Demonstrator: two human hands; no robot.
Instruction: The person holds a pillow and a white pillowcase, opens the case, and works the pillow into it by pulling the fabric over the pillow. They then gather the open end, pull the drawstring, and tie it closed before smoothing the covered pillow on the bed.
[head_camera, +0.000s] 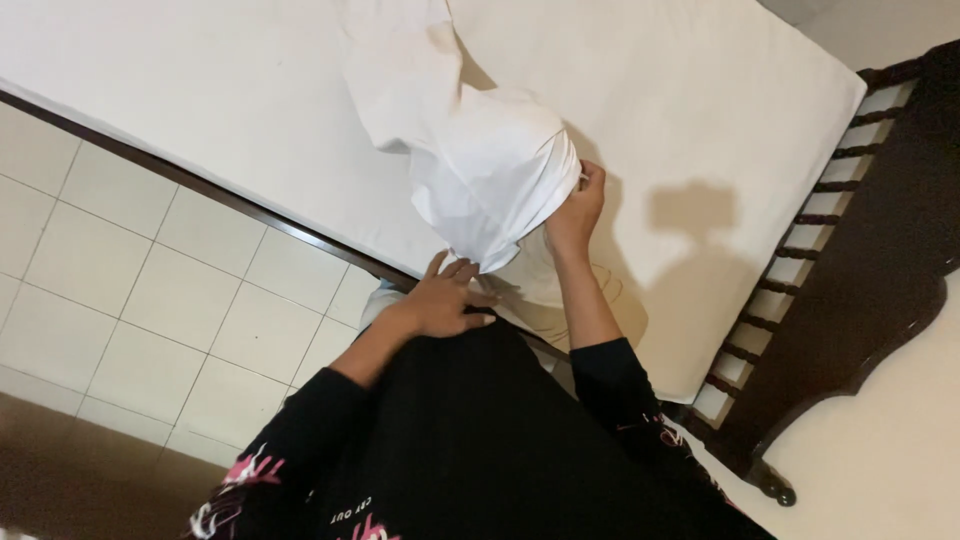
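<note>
A white pillowcase (480, 150) is bunched over a pillow, lifted above a white mattress (700, 100). My right hand (575, 215) grips the open edge of the pillowcase at its right side, fingers closed on the cloth. My left hand (445, 298) presses flat against the lower end of the pillow near my body, fingers spread. Both arms wear black sleeves with pink and white print. The pillow inside is mostly hidden by the cloth.
A dark wooden bed frame (850, 290) with a slatted headboard runs along the right. The bed's dark side rail (200, 185) crosses the left. Pale square floor tiles (130, 290) lie at left, and a cream floor (880, 450) at lower right.
</note>
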